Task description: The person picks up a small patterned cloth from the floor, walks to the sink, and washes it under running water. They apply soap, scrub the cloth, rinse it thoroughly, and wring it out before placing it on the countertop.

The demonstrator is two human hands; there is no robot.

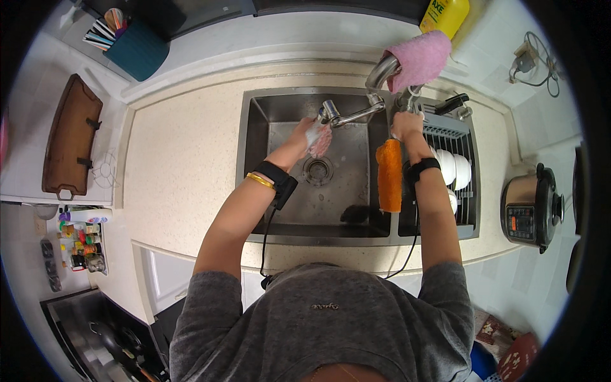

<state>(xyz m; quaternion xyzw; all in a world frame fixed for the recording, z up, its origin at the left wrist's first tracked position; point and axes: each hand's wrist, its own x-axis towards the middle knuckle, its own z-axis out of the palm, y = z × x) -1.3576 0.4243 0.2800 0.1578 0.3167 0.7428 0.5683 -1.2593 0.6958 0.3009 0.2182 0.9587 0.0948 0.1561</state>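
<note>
My left hand (305,133) holds a soapy pink cloth (321,141) under the chrome spout (330,111), above the left basin of a steel sink (305,205). Foam covers part of the cloth and fingers. At the base of the faucet (408,99), just right of the basin divider, is my right hand (407,126); its fingers are partly hidden, so its hold cannot be made out. An orange cloth (390,176) hangs over the divider beside my right wrist. A pink towel (420,57) drapes over the curved faucet pipe.
White bowls (461,172) stand in a grey dish rack (446,125) in the right basin. A yellow detergent bottle (445,19) is behind the faucet. An electric pressure cooker (532,210) sits at right. A wooden tray (71,136) and a teal utensil holder (137,50) are at left.
</note>
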